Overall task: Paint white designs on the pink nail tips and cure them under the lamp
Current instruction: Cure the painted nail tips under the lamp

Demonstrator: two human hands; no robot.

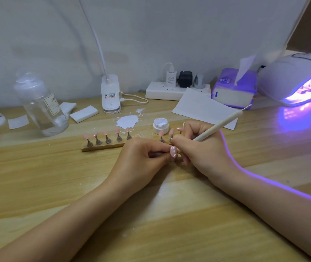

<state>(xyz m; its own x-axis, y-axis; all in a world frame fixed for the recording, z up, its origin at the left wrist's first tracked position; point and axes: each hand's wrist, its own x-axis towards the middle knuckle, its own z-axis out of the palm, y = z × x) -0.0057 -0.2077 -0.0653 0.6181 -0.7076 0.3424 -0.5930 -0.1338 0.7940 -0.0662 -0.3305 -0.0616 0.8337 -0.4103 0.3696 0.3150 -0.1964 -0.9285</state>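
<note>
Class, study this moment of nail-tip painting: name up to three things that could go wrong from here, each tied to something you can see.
1. The left hand pinches the pink nail tip beside its wet-looking white dots; a shifted grip could smear them.
2. The right hand works just in front of the open white jar and could knock it.
3. The lit curing lamp shines across the table, perhaps hardening gel early.

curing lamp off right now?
No, the curing lamp at the right edge of the table glows violet inside and throws purple light onto the wood in front of it.
</note>
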